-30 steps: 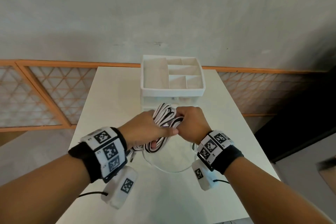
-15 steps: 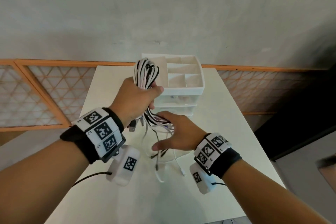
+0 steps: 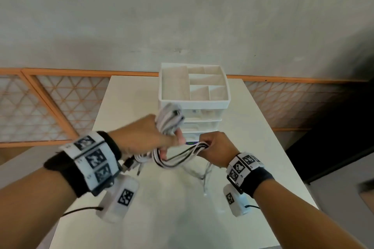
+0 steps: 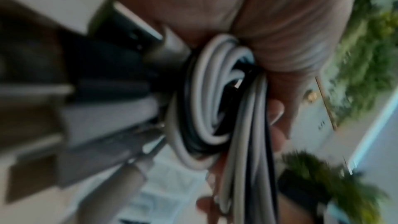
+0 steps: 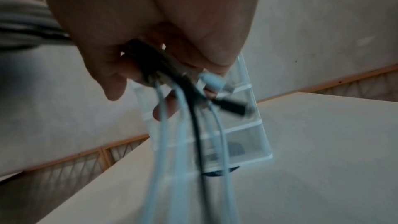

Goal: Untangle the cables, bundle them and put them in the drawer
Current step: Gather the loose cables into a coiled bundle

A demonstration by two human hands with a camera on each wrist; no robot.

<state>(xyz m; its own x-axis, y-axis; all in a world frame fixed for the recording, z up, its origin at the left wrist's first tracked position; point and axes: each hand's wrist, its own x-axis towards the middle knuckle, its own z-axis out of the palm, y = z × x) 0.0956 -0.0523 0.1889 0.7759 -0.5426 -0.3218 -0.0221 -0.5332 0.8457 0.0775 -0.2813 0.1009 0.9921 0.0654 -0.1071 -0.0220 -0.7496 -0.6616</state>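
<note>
My left hand (image 3: 159,139) grips a folded bunch of white and black cables (image 3: 170,119), its looped top sticking up above my fist in front of the drawer unit (image 3: 194,103). In the left wrist view the cable coil (image 4: 215,108) sits under curled fingers, with plugs hanging to the left. From the bunch, several strands (image 3: 182,156) run right into my right hand (image 3: 214,149), which holds them in its fist. The loose cable ends (image 5: 193,134) hang below that fist toward the table (image 3: 182,218).
The white drawer unit has an open compartment tray (image 3: 176,87) on top and clear drawers (image 5: 245,142) below, all pushed in. It stands at the table's far middle. An orange lattice railing (image 3: 50,103) and a grey wall lie behind.
My left hand came down from beside the tray top to in front of the drawers. My right hand, spread open under the cables, has closed on the trailing strands and pulled them to the right.
</note>
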